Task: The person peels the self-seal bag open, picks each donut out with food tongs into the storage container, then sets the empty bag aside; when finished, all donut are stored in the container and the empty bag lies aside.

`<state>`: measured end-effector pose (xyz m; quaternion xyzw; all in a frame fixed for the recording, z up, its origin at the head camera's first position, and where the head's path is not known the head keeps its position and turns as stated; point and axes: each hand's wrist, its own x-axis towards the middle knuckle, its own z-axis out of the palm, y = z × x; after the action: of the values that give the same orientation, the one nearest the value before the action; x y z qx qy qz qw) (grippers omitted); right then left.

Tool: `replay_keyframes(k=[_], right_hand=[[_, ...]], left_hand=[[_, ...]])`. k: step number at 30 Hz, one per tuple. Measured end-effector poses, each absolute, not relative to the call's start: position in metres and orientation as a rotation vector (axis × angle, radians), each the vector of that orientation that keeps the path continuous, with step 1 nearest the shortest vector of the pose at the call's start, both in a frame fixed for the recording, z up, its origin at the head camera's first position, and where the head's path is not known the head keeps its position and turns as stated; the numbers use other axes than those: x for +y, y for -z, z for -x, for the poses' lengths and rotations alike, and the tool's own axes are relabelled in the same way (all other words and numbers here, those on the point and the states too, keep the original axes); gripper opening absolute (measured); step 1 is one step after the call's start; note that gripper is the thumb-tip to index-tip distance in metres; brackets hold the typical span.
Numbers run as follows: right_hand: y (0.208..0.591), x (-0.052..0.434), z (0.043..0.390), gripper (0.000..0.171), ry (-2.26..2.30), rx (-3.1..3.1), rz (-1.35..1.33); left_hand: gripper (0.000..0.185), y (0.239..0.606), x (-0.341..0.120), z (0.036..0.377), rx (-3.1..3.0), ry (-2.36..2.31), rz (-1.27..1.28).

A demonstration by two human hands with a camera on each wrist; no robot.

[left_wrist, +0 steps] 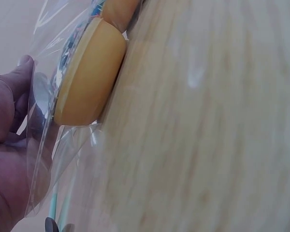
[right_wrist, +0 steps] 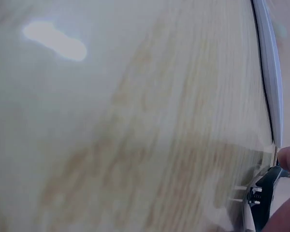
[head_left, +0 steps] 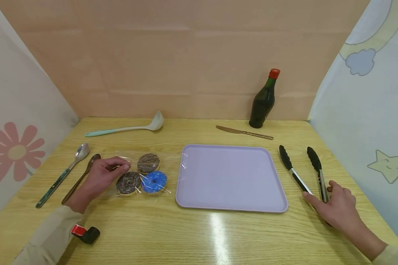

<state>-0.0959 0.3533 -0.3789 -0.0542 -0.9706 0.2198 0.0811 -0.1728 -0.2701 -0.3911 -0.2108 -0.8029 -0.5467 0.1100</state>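
A clear plastic bag [head_left: 126,156] holds three doughnuts: a brown one [head_left: 148,163], a dark one [head_left: 128,182] and a blue one [head_left: 154,181]. My left hand [head_left: 101,175] pinches the bag's left edge between thumb and curled fingers. In the left wrist view the plastic [left_wrist: 63,159] drapes over my hand [left_wrist: 5,145], next to a doughnut's yellow underside [left_wrist: 89,77]. Right of the lilac tray [head_left: 232,176] lie black-tipped tongs [head_left: 293,171]. My right hand [head_left: 338,209] grips their near end, index finger on one arm and thumb on the other. The right wrist view shows the tongs' hinge [right_wrist: 261,193].
Two spoons [head_left: 64,173] [head_left: 83,176] lie left of my left hand. A mint-handled ladle [head_left: 126,129], a knife [head_left: 243,132] and a dark bottle with a red cap [head_left: 263,101] stand along the back. Cloth screens close off both sides of the wooden table [head_left: 199,235].
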Motion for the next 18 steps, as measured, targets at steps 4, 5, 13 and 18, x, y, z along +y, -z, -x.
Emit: replay_keyframes(k=[4,5,13,18], right_hand=[[0.379,0.353,0.102,0.095,-0.685,-2.952,0.206],[0.379,0.353,0.104,0.096,-0.682,-2.961,0.223],[0.378,0.352,0.115,0.098,-0.589,-2.994,0.215],[0.374,0.354,0.115,0.086,-0.622,-2.976,0.196]], left_hand=[[0.011,0.390,-0.270,0.172,-2.339,1.629,0.636],[0.012,0.390,-0.270,0.172,-2.339,1.636,0.640],[0.011,0.392,-0.271,0.174,-2.350,1.645,0.657],[0.010,0.390,-0.270,0.174,-2.380,1.617,0.626]])
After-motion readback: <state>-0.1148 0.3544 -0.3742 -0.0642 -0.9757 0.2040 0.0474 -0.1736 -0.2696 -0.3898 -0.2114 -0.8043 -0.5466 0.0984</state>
